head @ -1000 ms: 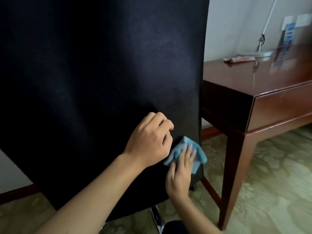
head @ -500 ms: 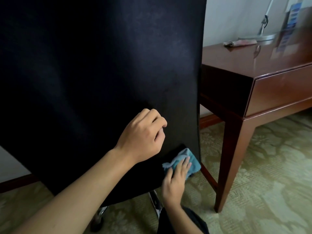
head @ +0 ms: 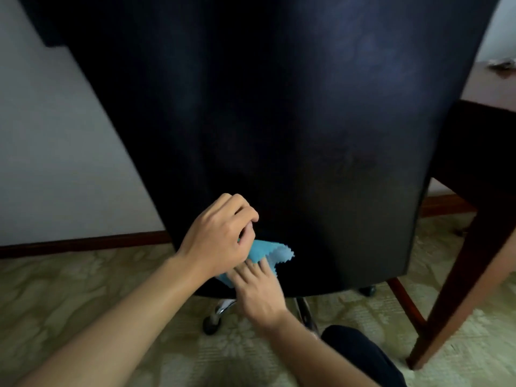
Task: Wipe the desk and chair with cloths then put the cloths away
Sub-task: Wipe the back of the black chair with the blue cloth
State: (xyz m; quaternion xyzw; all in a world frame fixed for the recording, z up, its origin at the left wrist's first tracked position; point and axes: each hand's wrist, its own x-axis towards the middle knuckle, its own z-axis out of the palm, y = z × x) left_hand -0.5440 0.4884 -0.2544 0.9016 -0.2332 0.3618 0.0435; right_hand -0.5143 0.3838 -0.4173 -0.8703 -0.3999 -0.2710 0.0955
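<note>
I read no brand, label or writing anywhere. The black chair back (head: 279, 121) fills most of my view, and both hands work at its lower edge. The wooden desk (head: 491, 88) stands to the right of my hands, well apart, and its leg (head: 458, 303) reaches down to the patterned carpet (head: 69, 297). Something small and pale (head: 501, 63) lies on the desk top, too blurred to name. Below my hands I see the chrome chair base (head: 223, 305) with a castor (head: 210, 326).

The left hand (head: 220, 236) is above the right one, knuckles up, fingers curled inward; whether it pinches the cloth's upper edge I cannot tell. The blue cloth (head: 268, 251) lies against the chair back, between the two hands, and its zigzag corner sticks out to the right of the left hand. The right hand (head: 258, 289) comes from below with straight fingers (head: 252, 268) pressing flat on the cloth's lower part, holding it against the chair.
</note>
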